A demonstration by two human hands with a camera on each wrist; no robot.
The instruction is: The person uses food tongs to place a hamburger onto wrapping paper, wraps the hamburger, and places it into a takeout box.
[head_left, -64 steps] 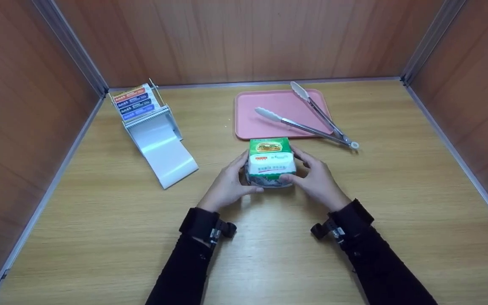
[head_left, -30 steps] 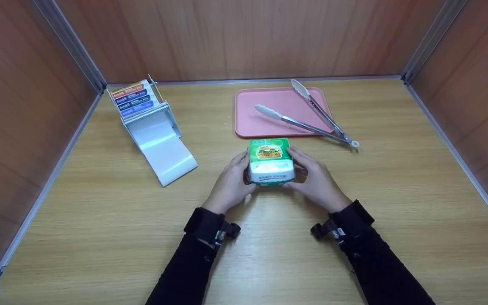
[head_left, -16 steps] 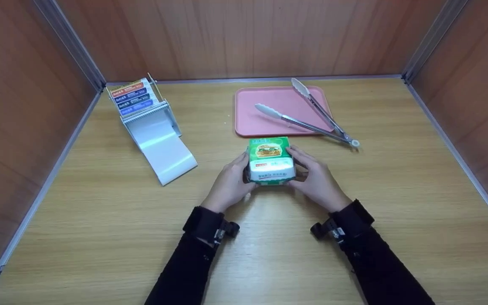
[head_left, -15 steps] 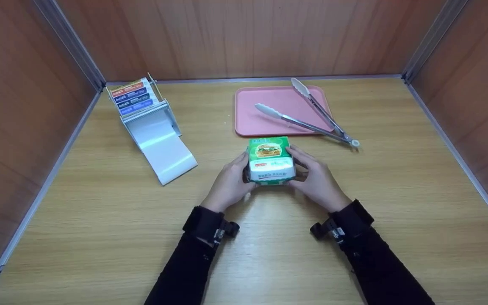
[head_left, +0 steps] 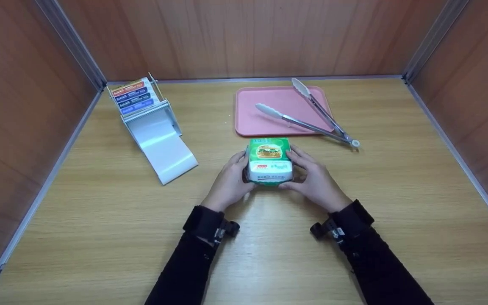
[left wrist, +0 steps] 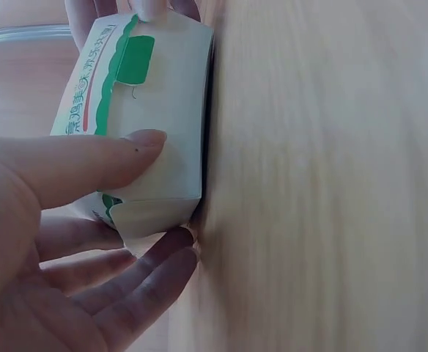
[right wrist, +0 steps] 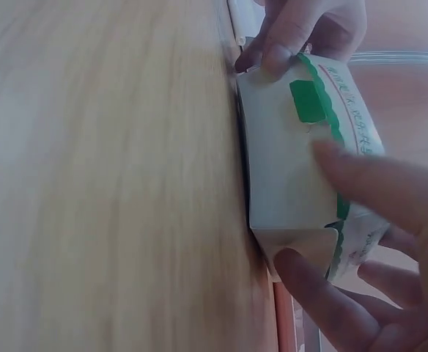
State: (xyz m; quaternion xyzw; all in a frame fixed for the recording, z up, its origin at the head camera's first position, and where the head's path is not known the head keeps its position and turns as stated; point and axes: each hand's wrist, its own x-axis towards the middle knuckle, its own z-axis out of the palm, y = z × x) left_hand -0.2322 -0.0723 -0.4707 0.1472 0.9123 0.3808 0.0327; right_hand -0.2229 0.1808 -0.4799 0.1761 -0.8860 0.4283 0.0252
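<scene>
A green and white burger box (head_left: 269,163) with a burger picture on its lid sits on the table in front of the pink tray. My left hand (head_left: 228,182) holds its left side, and the left wrist view has that thumb (left wrist: 137,150) on the white front wall. On the opposite side my right hand (head_left: 315,182) grips the box, its fingers along the side wall and its thumb (right wrist: 338,158), slightly blurred, by the front. The lid is down, and a green tab (left wrist: 135,60) shows against the front wall. The inside of the box is hidden.
Behind the box lies the pink tray (head_left: 248,120), with metal tongs (head_left: 311,126) spread open across its right part. At the left stands a dispenser (head_left: 136,99) with a white sheet (head_left: 165,159) hanging out toward the front. Wooden panels (head_left: 244,38) enclose the back and sides.
The box's lid front has come down over the dark gap that showed about two seconds ago. Both thumbs have shifted slightly at the front; tray, tongs and dispenser have stayed put.
</scene>
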